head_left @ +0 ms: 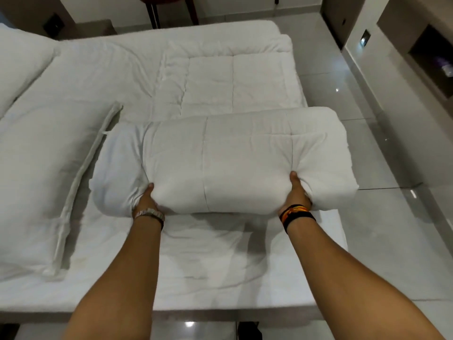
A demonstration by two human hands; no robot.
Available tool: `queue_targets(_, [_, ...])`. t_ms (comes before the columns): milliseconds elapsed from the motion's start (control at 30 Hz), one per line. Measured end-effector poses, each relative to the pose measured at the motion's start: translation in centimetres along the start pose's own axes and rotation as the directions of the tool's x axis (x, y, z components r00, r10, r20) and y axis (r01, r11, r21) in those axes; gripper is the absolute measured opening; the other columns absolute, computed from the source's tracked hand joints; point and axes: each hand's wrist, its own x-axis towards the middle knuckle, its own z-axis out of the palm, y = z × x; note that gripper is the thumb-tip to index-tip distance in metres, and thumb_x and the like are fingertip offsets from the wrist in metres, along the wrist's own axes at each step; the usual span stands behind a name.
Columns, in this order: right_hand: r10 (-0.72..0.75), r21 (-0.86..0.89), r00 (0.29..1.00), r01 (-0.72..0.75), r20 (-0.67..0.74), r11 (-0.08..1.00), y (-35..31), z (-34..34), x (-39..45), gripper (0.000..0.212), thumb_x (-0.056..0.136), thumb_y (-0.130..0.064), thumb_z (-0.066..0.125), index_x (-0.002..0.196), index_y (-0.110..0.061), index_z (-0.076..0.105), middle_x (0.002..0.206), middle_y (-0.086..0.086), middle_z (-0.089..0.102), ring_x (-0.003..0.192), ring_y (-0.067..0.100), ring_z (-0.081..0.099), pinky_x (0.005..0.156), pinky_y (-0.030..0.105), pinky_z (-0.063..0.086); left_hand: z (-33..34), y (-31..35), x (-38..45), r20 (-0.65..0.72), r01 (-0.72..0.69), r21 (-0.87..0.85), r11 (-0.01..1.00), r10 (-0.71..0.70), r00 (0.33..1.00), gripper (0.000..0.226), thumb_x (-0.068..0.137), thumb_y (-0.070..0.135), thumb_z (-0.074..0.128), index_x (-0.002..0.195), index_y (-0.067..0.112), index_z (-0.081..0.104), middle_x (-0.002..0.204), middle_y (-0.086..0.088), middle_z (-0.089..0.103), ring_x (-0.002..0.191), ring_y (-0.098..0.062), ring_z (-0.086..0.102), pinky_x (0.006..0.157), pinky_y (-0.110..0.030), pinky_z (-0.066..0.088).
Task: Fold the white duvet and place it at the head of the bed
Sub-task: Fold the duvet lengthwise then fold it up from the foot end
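Note:
A white quilted duvet (220, 153) is folded into a thick bundle and held just above the bed (208, 273). My left hand (144, 200) grips its near left edge, thumb on top, fingers hidden under the fabric. My right hand (297, 192) grips the near right edge the same way. The bundle's right end sticks out past the mattress edge, over the floor. A second white quilted duvet (210, 82) lies flat and folded further up the bed.
A white pillow (41, 187) lies to the left of the bundle, another pillow (22, 60) at the far left. Glossy tiled floor (382, 133) runs along the right side. A wooden table (171, 8) stands beyond the bed.

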Motion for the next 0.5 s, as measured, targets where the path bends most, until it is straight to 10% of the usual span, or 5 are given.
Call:
queue_targets(200, [-0.088, -0.055, 0.996, 0.087, -0.026, 0.995, -0.4, -10.1, -9.0, 0.083, 0.067, -0.043, 0.096, 0.138, -0.016, 0.062, 0.132, 0.006, 0.07, 0.114, 0.03, 0.07, 0.102, 0.052, 0.056, -9.2, -3.1, -12.3, -0.111, 0.033, 0.008, 0.999, -0.032, 0.993, 0.086, 0.091, 0.054, 0.071, 0.154, 0.003, 0.043, 0.156, -0.015, 0.049, 0.14, -0.032, 0.051, 0.113, -0.042, 0.046])
queue_targets(500, [-0.185, -0.198, 0.965, 0.147, -0.188, 0.969, 0.6, -22.0, -22.1, 0.113, 0.069, -0.048, 0.093, 0.157, -0.008, 0.035, 0.156, 0.01, 0.05, 0.136, 0.031, 0.054, 0.111, 0.042, 0.044, -22.1, -5.8, -25.6, -0.326, -0.013, -0.171, 0.985, -0.044, 0.944, 0.135, 0.074, 0.022, 0.093, 0.166, 0.016, -0.006, 0.166, -0.014, 0.029, 0.148, -0.035, 0.038, 0.118, -0.052, 0.032])
